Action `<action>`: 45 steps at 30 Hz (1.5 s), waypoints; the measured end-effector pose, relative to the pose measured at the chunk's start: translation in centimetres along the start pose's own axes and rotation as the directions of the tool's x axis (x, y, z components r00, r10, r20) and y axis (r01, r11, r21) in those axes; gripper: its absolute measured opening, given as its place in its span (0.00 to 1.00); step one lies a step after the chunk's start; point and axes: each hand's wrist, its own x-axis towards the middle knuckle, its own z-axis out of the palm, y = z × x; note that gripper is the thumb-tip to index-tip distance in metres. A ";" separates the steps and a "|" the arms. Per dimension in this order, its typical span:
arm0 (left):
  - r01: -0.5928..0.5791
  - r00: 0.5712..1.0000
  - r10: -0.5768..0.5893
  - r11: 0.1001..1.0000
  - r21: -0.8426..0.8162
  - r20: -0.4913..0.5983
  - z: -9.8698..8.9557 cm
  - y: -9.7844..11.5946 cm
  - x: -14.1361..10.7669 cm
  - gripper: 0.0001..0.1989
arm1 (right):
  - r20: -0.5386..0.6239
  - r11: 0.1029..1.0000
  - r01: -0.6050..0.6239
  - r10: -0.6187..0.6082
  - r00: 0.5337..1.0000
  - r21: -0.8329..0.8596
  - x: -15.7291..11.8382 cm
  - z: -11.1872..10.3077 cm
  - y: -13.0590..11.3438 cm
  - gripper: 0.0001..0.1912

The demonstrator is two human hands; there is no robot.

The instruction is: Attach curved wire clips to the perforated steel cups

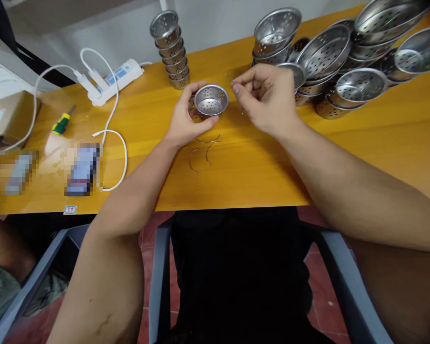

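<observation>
My left hand (187, 116) is wrapped round a small perforated metal cup (211, 101), thumb along its near side and fingers behind it. The cup's mouth faces up toward me. Just right of it, my right hand (263, 93) pinches a thin wire piece (229, 76) between thumb and forefinger; only a short end of it shows. Below the cup, several thin curved wires (208, 152) lie loose on the wooden table (258, 177).
A tall stack of perforated cups (174, 55) stands behind my left hand. More stacked perforated metal cups (324, 57) crowd the back right. To the left are a power strip (118, 79) with white cables, a screwdriver (61, 123), a phone (82, 169) and a cardboard box (12, 117). Another person's arm shows at far left.
</observation>
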 end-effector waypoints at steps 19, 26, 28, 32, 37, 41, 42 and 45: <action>0.010 0.994 0.001 0.995 -0.095 0.113 0.5 -2.0 0.1 0.57 | 0.024 0.983 0.182 -0.182 0.983 0.033 -0.1 0.3 1.7 0.38; -0.200 0.961 0.132 0.937 0.285 0.242 -0.2 3.5 0.3 0.35 | -0.015 0.978 0.163 -0.162 0.987 0.127 -0.8 2.1 2.0 0.36; -0.214 0.935 0.043 0.859 0.465 0.351 0.2 2.7 0.3 0.36 | -0.018 0.985 0.099 -0.098 0.995 0.138 -1.1 2.5 1.7 0.36; -0.104 0.989 0.100 0.994 0.027 0.108 1.9 -2.5 0.1 0.57 | 0.029 0.983 0.031 -0.037 0.999 0.183 -1.4 2.7 1.1 0.40; -0.063 0.998 0.067 0.957 -0.283 0.005 2.2 -6.6 0.1 0.66 | -0.051 0.976 0.099 -0.091 0.995 0.192 -0.7 2.1 1.0 0.38; 0.030 0.999 -0.013 0.934 -0.356 0.050 1.5 -4.5 0.3 0.62 | -0.077 0.965 0.155 -0.142 0.987 0.211 -0.3 1.7 1.0 0.44; 0.067 0.997 -0.044 0.926 -0.371 0.069 1.4 -3.8 0.3 0.61 | -0.069 0.966 0.147 -0.135 0.988 0.211 -0.3 1.6 0.9 0.45; 0.164 0.983 -0.124 0.920 -0.356 0.133 1.3 -2.2 0.3 0.61 | -0.049 0.970 0.124 -0.116 0.992 0.210 -0.7 1.9 0.4 0.44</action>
